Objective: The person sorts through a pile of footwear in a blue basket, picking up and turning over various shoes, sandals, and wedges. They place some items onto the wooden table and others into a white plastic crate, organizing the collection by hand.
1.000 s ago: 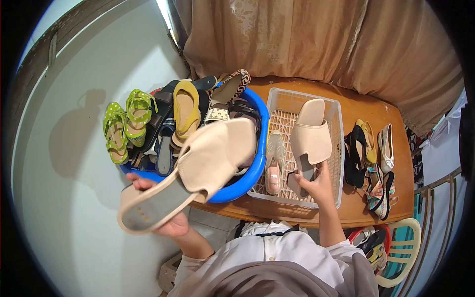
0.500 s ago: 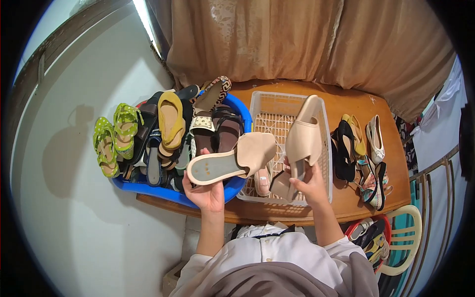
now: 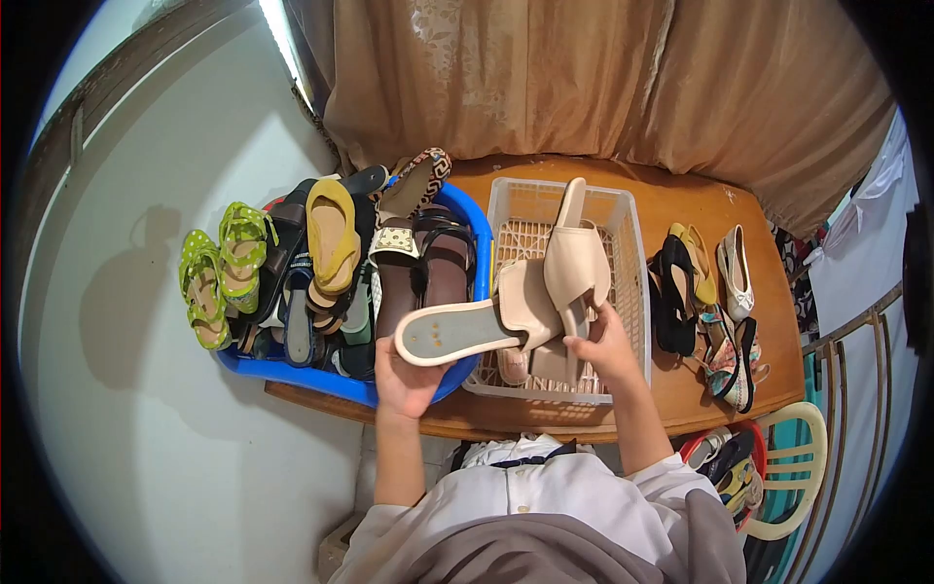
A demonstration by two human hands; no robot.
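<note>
Head camera view showed the left hand [image 3: 407, 387] grasping one beige slide [image 3: 462, 333], fingers partly hidden beneath its heel end, left of the clear basket [image 3: 638, 292], its strap over that basket. The right hand [image 3: 613, 352] had its fingers closed around another beige slide [image 3: 576, 261] above the basket. A light hold near each heel seemed best, keeping straps from scuffing. A blue tub [image 3: 482, 234] of shoes stood left of the basket, with black shoes [image 3: 673, 297] right of it on the tabletop [image 3: 725, 200]
</note>
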